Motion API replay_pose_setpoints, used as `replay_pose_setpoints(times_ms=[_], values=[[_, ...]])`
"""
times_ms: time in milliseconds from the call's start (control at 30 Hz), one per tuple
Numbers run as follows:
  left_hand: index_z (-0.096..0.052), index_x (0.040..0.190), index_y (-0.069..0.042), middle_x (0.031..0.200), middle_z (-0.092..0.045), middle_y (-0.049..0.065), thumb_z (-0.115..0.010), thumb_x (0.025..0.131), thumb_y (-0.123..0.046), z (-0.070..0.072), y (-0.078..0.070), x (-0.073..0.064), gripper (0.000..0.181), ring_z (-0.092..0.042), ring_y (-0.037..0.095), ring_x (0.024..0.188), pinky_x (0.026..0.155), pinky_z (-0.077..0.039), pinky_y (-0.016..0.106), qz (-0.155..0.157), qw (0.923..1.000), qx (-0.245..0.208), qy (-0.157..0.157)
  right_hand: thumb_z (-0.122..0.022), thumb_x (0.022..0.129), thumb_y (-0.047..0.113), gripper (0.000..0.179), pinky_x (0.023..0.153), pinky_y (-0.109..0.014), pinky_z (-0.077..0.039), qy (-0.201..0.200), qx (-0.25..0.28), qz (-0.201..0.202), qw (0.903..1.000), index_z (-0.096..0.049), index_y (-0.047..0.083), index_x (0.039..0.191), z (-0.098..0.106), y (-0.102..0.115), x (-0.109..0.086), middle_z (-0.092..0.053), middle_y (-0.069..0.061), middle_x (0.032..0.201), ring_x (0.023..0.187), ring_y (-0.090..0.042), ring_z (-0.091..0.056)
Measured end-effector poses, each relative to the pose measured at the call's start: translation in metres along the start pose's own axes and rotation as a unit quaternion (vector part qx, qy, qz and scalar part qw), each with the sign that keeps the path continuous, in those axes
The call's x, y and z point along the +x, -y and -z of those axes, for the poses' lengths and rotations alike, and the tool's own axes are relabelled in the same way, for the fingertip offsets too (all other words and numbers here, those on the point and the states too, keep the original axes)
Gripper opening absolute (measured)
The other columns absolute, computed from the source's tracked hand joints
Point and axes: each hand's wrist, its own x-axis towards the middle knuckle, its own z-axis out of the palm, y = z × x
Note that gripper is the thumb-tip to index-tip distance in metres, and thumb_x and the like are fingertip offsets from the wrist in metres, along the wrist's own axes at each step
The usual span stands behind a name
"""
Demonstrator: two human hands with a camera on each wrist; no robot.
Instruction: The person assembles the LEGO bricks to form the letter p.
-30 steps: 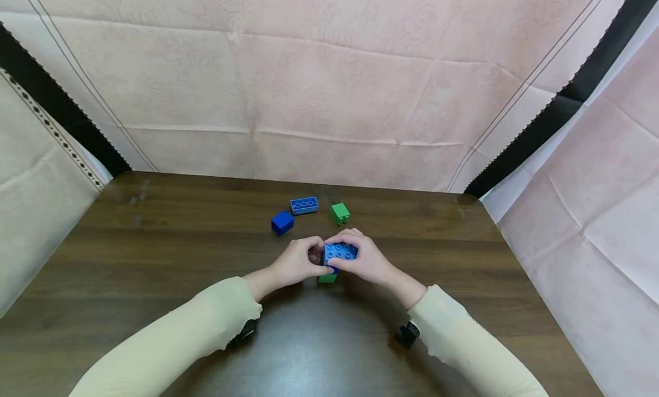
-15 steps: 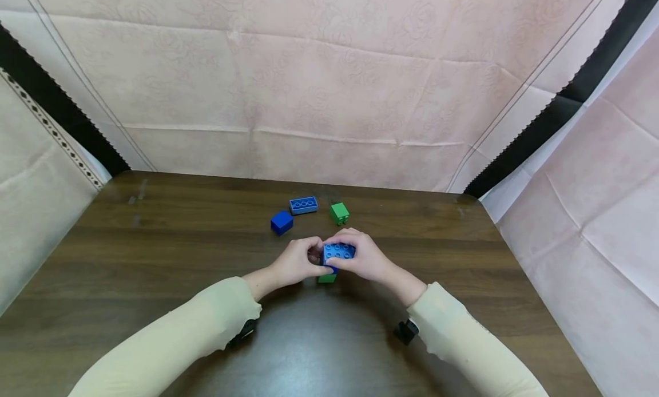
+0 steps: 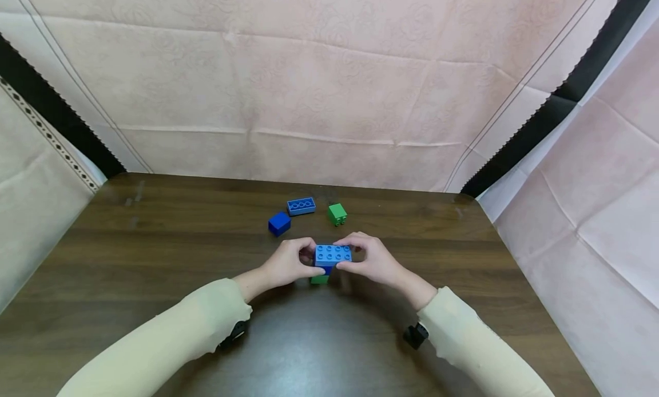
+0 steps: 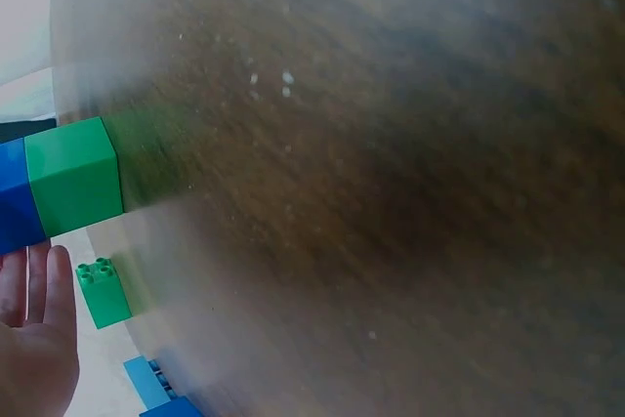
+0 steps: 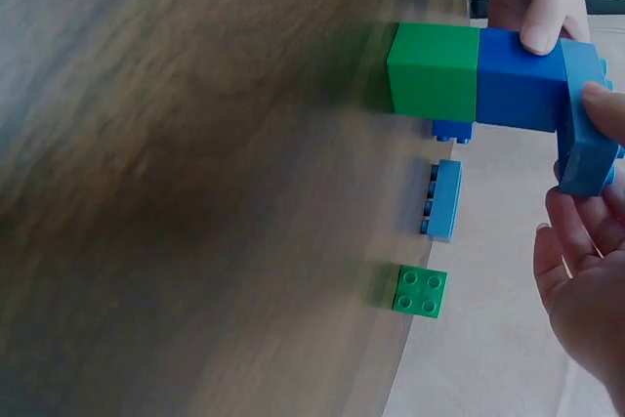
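Observation:
A small stack stands on the table between the hands. At its bottom is a green toy brick (image 5: 433,72), with a dark blue brick (image 5: 520,81) above it. A lighter blue studded brick (image 3: 333,254) lies on top, overhanging to the right. My left hand (image 3: 288,263) holds the dark blue brick, thumb in front and fingers behind. My right hand (image 3: 374,259) pinches the right end of the lighter blue brick; in the right wrist view its thumb (image 5: 607,112) lies against that brick. The left wrist view shows only the lower stack and some fingers.
Behind the stack lie a loose dark blue brick (image 3: 280,223), a flat lighter blue brick (image 3: 301,206) and a small green brick (image 3: 337,214) on its side. They rest on the dark wooden table (image 3: 170,231), near its far edge. Patterned cloth (image 3: 309,88) hangs beyond.
The lighter blue top brick now shows more of its length, with the right hand drawn to the right along it. The left hand keeps its grip; the view has shifted slightly.

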Motion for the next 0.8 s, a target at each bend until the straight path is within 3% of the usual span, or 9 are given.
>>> replay_pose_setpoints(times_ms=[467, 800], values=[[-0.058, 0.099, -0.010, 0.102, -0.065, 0.006, -0.076, 0.078, -0.018, -0.0009, 0.0009, -0.0014, 0.029, -0.060, 0.016, 0.089, 0.086, -0.054, 0.034, 0.005, 0.9998, -0.017, 0.003, -0.073, 0.081, 0.021, 0.035, 0.074, -0.030, -0.048, 0.005, 0.005, -0.003, 1.0000, -0.063, 0.010, 0.114, -0.0020, 0.0028, -0.0002, -0.062, -0.003, 0.102, 0.088, -0.014, -0.049], [-0.057, 0.102, -0.010, 0.102, -0.065, 0.006, -0.075, 0.079, -0.023, 0.0011, 0.0015, -0.0018, 0.032, -0.060, 0.016, 0.091, 0.086, -0.053, 0.035, -0.013, 0.9998, -0.006, 0.016, -0.073, 0.081, 0.021, 0.036, 0.074, -0.026, -0.046, 0.006, 0.013, -0.011, 0.9998, -0.063, 0.012, 0.115, -0.0012, 0.0029, -0.0006, -0.062, -0.003, 0.102, 0.088, -0.014, -0.049]])
